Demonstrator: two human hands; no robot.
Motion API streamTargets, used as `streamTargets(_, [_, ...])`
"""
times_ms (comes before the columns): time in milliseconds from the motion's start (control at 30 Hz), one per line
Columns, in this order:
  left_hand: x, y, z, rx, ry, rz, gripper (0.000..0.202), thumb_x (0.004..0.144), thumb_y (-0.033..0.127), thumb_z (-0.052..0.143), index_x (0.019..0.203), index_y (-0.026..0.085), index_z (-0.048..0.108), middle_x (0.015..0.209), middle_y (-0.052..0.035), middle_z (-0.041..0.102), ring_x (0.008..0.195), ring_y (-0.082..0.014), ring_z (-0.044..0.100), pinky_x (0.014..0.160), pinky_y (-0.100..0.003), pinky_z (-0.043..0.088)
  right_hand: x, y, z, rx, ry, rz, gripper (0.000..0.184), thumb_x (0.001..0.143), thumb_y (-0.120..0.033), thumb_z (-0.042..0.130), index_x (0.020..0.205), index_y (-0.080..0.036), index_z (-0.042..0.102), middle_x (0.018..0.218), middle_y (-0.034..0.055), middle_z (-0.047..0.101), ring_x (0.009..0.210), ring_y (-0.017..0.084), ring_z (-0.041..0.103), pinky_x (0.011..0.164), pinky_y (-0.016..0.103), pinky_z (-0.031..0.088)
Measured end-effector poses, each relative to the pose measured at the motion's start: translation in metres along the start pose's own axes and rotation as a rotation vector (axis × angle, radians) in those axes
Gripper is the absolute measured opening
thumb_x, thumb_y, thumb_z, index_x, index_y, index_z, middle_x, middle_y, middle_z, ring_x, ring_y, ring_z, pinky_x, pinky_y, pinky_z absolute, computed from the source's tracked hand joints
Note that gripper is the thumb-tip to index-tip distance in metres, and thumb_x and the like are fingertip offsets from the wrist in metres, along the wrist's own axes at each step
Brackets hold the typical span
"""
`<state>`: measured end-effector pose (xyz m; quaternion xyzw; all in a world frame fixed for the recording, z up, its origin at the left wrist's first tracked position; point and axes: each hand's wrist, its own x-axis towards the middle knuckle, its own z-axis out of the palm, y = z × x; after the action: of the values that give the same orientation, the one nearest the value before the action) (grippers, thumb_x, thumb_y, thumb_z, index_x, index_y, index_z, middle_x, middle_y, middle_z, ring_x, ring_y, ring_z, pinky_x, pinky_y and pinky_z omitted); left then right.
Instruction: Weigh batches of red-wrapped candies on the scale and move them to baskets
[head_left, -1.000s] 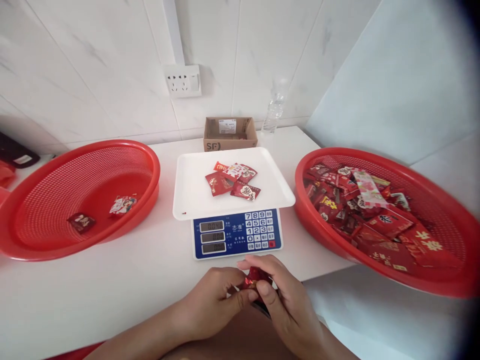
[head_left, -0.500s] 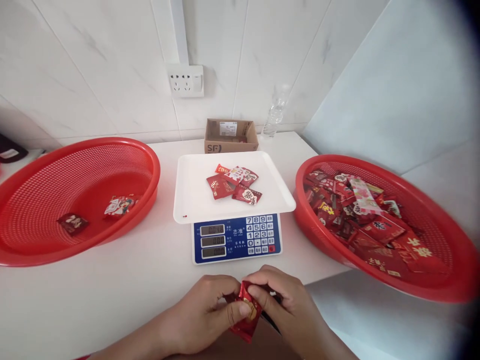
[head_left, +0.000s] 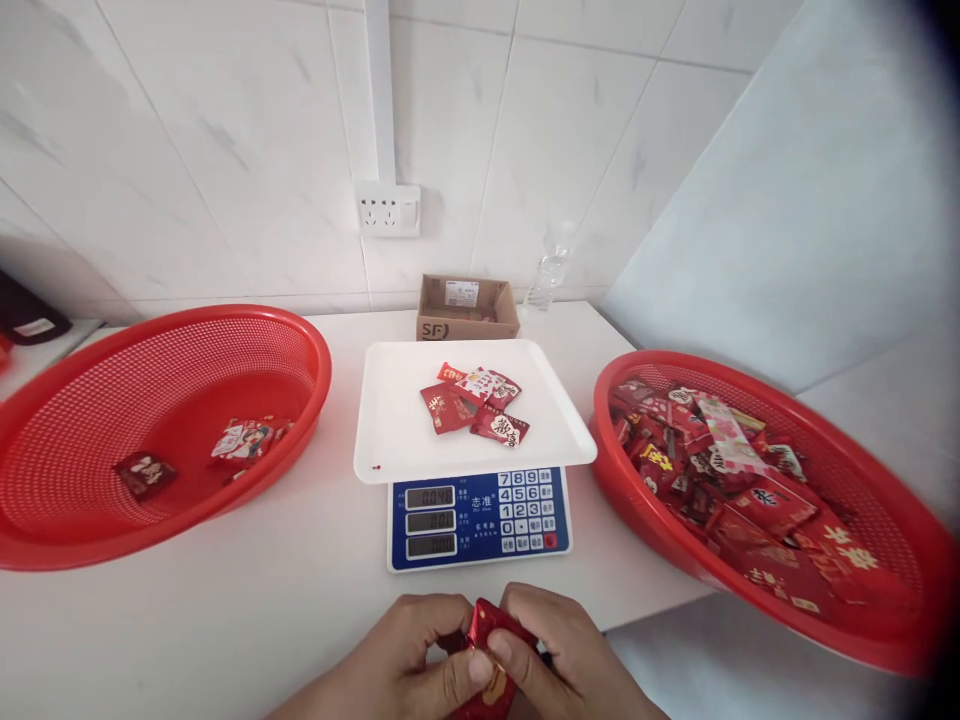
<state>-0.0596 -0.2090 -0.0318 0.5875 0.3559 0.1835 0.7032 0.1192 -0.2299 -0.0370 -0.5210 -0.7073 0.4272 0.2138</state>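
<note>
Low at the front, my left hand (head_left: 412,655) and my right hand (head_left: 566,650) are both closed on one shiny red snack packet (head_left: 489,625) with gold print. Both thumbs press on its face, close together; its lower part runs out of the picture. Just beyond my hands stands a blue and white digital scale (head_left: 480,520). Several small red and patterned packets (head_left: 448,409) lie in a loose pile on its white tray (head_left: 390,425).
On the left is a red perforated basket (head_left: 225,330) holding a few packets. Another red basket (head_left: 622,465) on the right is heaped with packets and juts past the table edge. Behind the scale stand a small cardboard box (head_left: 465,330) and a clear plastic bottle (head_left: 547,280).
The view has tilted up, so everything sits lower in the picture. Both thumbs have come closer together on the red packet, which both hands still grip.
</note>
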Motion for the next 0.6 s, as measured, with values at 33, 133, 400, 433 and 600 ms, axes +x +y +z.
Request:
streamTargets(33, [0.0,0.0,-0.001,-0.035,-0.025,0.009,0.052,0.078,0.067,0.048,0.081,0.016,0.056,0.075,-0.0013,0.05,0.069,-0.0125,0.043,0.062,-0.022,0.038,0.0,-0.001,0.0,-0.002,-0.004,-0.027,0.049,0.09,-0.06,0.027,0.061,-0.021,0.032,0.059,-0.0028,0.043,0.055,0.01,0.039,0.052,0.024,0.028])
streamTargets(133, [0.001,-0.002,-0.004,-0.091,-0.088,-0.001,0.052,0.076,0.067,0.052,0.076,0.015,0.051,0.07,0.0004,0.046,0.065,-0.0109,0.039,0.058,-0.021,0.033,0.001,-0.005,0.001,0.0,-0.018,-0.092,0.05,0.092,-0.059,0.025,0.061,-0.02,0.033,0.058,-0.0036,0.042,0.055,0.01,0.039,0.053,0.023,0.029])
streamTargets(400, [-0.001,-0.004,-0.008,-0.085,-0.162,-0.011,0.043,0.08,0.057,0.055,0.07,0.015,0.049,0.065,0.0007,0.046,0.06,-0.0095,0.038,0.052,-0.02,0.029,0.001,-0.011,-0.003,-0.022,-0.124,-0.125,0.055,0.091,-0.064,0.015,0.062,-0.021,0.037,0.061,-0.0023,0.048,0.057,0.011,0.047,0.056,0.021,0.037])
streamTargets(433, [-0.001,-0.004,-0.008,-0.074,-0.157,0.006,0.043,0.08,0.057,0.054,0.071,0.015,0.05,0.066,0.0007,0.047,0.06,-0.0094,0.039,0.052,-0.02,0.03,0.0,-0.012,-0.004,-0.027,-0.119,-0.099,0.055,0.091,-0.063,0.016,0.063,-0.021,0.038,0.062,-0.0017,0.05,0.059,0.011,0.048,0.057,0.021,0.038])
streamTargets(600, [-0.001,-0.006,-0.008,0.079,-0.09,0.081,0.048,0.083,0.06,0.046,0.068,0.015,0.052,0.068,-0.0003,0.049,0.061,-0.0096,0.043,0.055,-0.019,0.034,-0.008,-0.017,-0.006,-0.051,-0.087,0.005,0.05,0.093,-0.057,0.022,0.069,-0.021,0.046,0.071,-0.0001,0.056,0.067,0.012,0.053,0.065,0.022,0.043])
